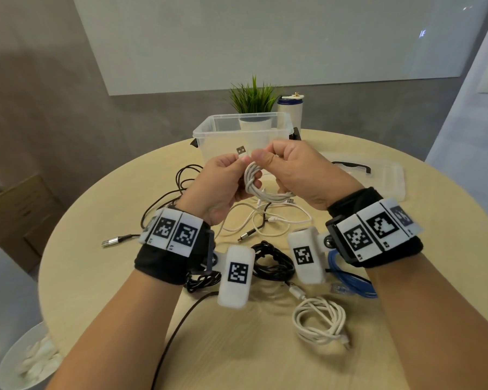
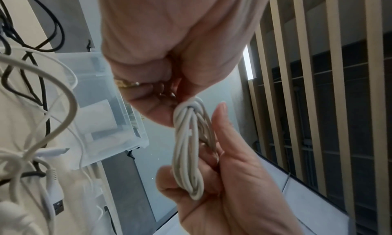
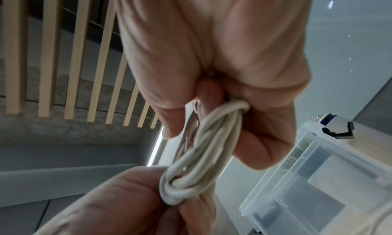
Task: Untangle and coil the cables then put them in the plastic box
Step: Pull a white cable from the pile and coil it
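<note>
A white cable coil (image 1: 258,184) hangs in the air above the round table (image 1: 406,249), held between both hands. My left hand (image 1: 231,167) pinches the strand just below the silver USB plug (image 1: 241,151), which sticks up. My right hand (image 1: 268,161) grips the top of the coil with curled fingers. In the left wrist view the coil (image 2: 188,148) runs from my left hand (image 2: 203,193) up to the right hand (image 2: 169,81). The right wrist view shows the coil (image 3: 201,156) wrapped at both ends. The clear plastic box (image 1: 209,130) stands open just beyond the hands.
On the table lie loose white cable (image 1: 268,220), loose black cable (image 1: 181,178), black coils (image 1: 271,261), a blue cable (image 1: 352,280), a white coil (image 1: 319,319) and a braided USB lead (image 1: 116,241). The box lid (image 1: 383,178) lies right. A plant (image 1: 252,99) and bottle (image 1: 290,108) stand behind.
</note>
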{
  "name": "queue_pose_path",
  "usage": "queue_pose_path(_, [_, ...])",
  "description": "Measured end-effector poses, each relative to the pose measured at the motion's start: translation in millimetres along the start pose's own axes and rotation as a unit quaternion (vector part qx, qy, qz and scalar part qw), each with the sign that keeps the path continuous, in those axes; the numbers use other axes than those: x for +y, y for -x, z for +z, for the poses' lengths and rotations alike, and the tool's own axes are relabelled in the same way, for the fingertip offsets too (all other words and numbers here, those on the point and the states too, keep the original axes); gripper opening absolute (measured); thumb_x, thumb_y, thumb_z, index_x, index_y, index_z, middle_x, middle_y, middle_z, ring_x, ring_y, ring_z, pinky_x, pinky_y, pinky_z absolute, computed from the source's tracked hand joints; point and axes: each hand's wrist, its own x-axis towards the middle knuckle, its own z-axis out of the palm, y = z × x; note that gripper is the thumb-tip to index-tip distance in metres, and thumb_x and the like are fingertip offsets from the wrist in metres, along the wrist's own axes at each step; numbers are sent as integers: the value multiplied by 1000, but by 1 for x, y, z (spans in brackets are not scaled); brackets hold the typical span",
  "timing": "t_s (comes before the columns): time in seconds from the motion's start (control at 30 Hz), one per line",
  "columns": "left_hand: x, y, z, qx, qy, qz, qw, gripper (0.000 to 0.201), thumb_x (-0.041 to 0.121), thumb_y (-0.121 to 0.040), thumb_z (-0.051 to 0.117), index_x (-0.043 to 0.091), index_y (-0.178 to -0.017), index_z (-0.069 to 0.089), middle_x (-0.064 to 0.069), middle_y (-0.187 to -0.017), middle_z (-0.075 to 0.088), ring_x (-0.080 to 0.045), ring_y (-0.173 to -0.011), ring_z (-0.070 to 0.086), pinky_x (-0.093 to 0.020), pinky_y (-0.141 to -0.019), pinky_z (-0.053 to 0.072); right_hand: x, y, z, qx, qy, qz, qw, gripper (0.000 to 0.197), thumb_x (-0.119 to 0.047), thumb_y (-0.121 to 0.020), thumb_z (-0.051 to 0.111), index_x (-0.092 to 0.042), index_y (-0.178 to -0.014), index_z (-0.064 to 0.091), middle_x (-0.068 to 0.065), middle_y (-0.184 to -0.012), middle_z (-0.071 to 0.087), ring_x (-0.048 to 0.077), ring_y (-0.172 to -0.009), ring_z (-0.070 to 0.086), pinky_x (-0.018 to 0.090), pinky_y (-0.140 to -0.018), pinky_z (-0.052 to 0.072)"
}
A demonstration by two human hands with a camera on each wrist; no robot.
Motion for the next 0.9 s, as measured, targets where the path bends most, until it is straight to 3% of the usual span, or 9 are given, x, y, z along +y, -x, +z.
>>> queue_pose_path(0.2, [-5,-4,3,47,-14,-44,998,20,20,-98,51,7,-86,59,1,-55,59,-6,-41,54,-18,-42,48,-4,4,-1,-33,-2,-37,999,20,-22,-96,57,-8,-82,58,-15,-45,46,1,-41,41,18,-43,37])
queue_pose_path(0.37, [-7,-7,-2,60,-4,-80,995,12,6,-97,49,1,-95,59,-1,-54,59,-6,-41,54,-16,-39,46,-9,7,1,-71,-5,-52,996,24,-18,-95,59,5,-89,59,-5,-57,55,2,-45,43,19,-44,35])
queue_pose_path(0.43, [-7,-8,-3,62,-1,-90,994,11,4,-96,50,0,-99,60,-2,-56,59,-6,-43,55,-17,-41,47,-11,8,2,-80,-14,-47,996,24,-16,-94,58,7,-89,57,-9,-53,54,3,-44,40,21,-44,32])
queue_pose_path(0.53, [-8,-10,-5,70,13,-97,993,13,7,-96,53,0,-103,61,-2,-57,59,-6,-44,56,-17,-40,46,-10,9,0,-81,-19,-39,996,16,-16,-95,58,-2,-87,56,-12,-50,53,1,-43,43,16,-44,35])
queue_pose_path(0.63, [-9,-13,-10,86,49,-97,990,22,13,-100,48,-1,-111,61,-3,-62,58,-6,-46,55,-18,-42,48,-8,8,0,-78,-10,-19,997,8,-16,-92,62,-12,-94,56,-5,-70,60,-1,-52,52,15,-49,42])
queue_pose_path(0.7, [-9,-14,-12,96,90,-85,988,23,17,-102,42,2,-106,59,-3,-67,59,-8,-47,58,-19,-45,51,-3,5,0,-43,-20,-8,999,7,-12,-93,60,-16,-95,54,-4,-72,59,0,-52,52,18,-50,42])
queue_pose_path(0.8, [-8,-12,-10,96,115,-16,989,22,18,-102,41,8,-92,58,3,-61,62,-6,-51,59,-21,-52,54,7,-4,-3,27,-29,15,999,9,-15,-98,52,-21,-91,54,-6,-66,48,8,-51,39,26,-50,34])
queue_pose_path(0.9, [-8,-10,-6,76,85,71,991,17,19,-99,48,11,-96,64,2,-72,64,-7,-62,57,-20,-59,52,13,-10,-6,50,-64,71,994,11,-15,-99,47,-22,-91,51,-3,-63,39,8,-47,31,26,-47,28])
